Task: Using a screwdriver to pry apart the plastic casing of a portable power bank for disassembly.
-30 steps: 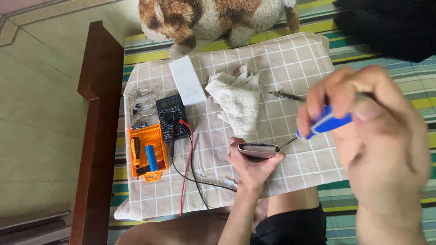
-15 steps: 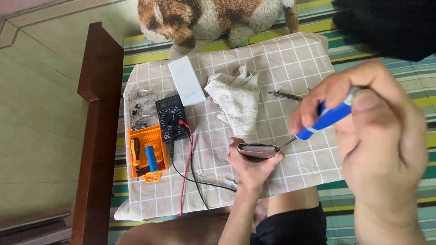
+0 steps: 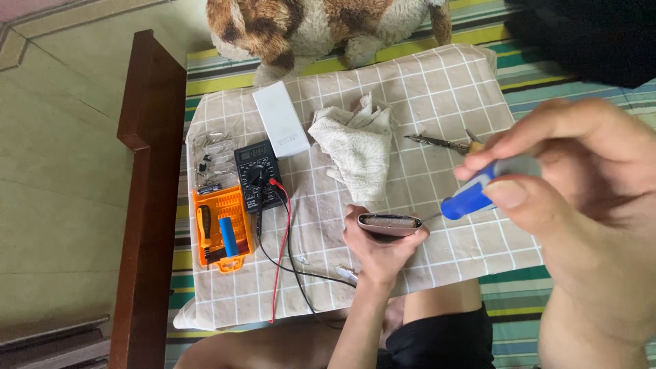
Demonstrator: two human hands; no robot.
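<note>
My left hand [image 3: 380,250] grips a small flat device [image 3: 390,224] by its edge, holding it upright over the checked cloth [image 3: 437,109]. My right hand [image 3: 581,198], close to the camera, pinches a blue-handled screwdriver [image 3: 471,197] whose thin tip touches the device's right end. A crumpled beige rag [image 3: 355,145] lies just beyond the device.
A black multimeter [image 3: 257,175] with red and black leads, an orange bit-set case [image 3: 220,229], a white box [image 3: 281,128] and pliers [image 3: 441,143] lie on the cloth. A plush animal [image 3: 321,27] sits at the far edge; a dark wooden rail [image 3: 140,205] runs along the left.
My right hand has shifted slightly with the screwdriver, keeping its tip at the device. My left hand and the device have stayed in place.
</note>
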